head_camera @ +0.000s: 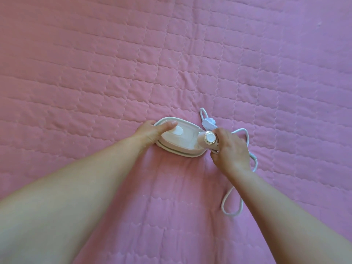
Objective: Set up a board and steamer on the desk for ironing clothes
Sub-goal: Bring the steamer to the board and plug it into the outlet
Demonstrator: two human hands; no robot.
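Pink quilted fabric [190, 54] fills the view, with a small cream steamer [182, 138] lying on it near the centre. The left hand [152, 131] grips the steamer's rounded end, thumb on top, while the right hand [228, 147] clasps its handle beside a gold-rimmed dial [210, 138]. A white cord [231, 197] and plug [209, 124] trail just beyond.

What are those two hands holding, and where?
Both hold the steamer: the left hand grips its flat head end, and the right hand curls around the handle by the gold-ringed dial.
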